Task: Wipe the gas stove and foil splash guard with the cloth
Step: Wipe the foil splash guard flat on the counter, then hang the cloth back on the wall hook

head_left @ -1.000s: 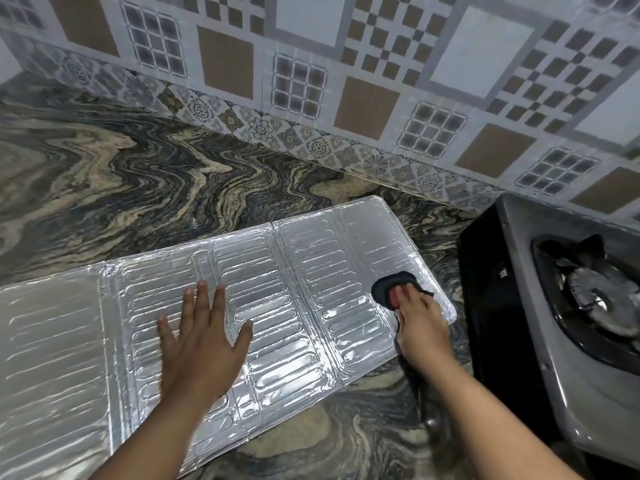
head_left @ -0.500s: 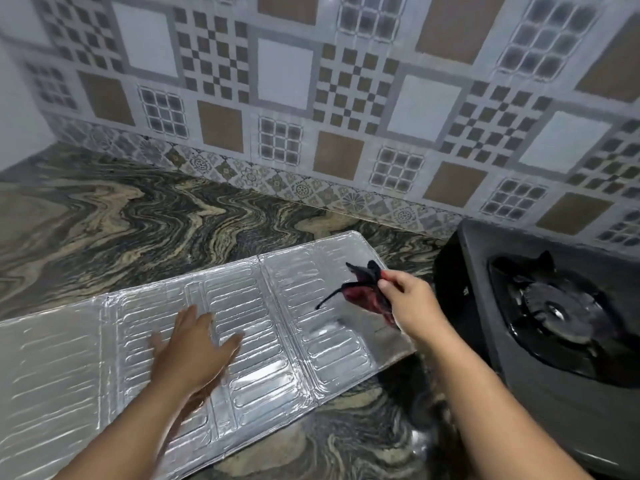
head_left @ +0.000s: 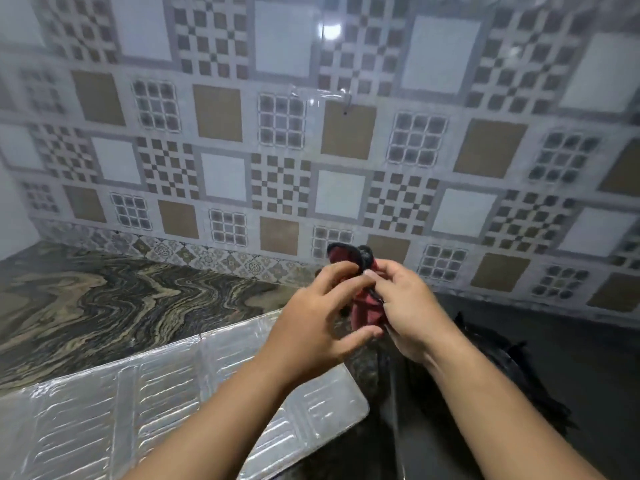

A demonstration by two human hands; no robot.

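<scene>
A small red and black cloth (head_left: 360, 268) is held up in the air in front of the tiled wall, between both hands. My right hand (head_left: 405, 306) pinches its right side. My left hand (head_left: 315, 320) has fingers curled on its left side. The silver foil splash guard (head_left: 104, 410) lies flat on the marble counter at lower left, below my left forearm. The gas stove (head_left: 540, 375) is dark and blurred at lower right, partly hidden by my right arm.
A patterned tile wall (head_left: 311, 133) fills the upper frame. The swirled marble counter (head_left: 104, 306) stretches to the left, meeting a plain wall at the far left edge.
My right hand lifted the cloth off the foil guard. My left hand left the foil and rose to take hold of the cloth. The view tilted up toward the wall.
</scene>
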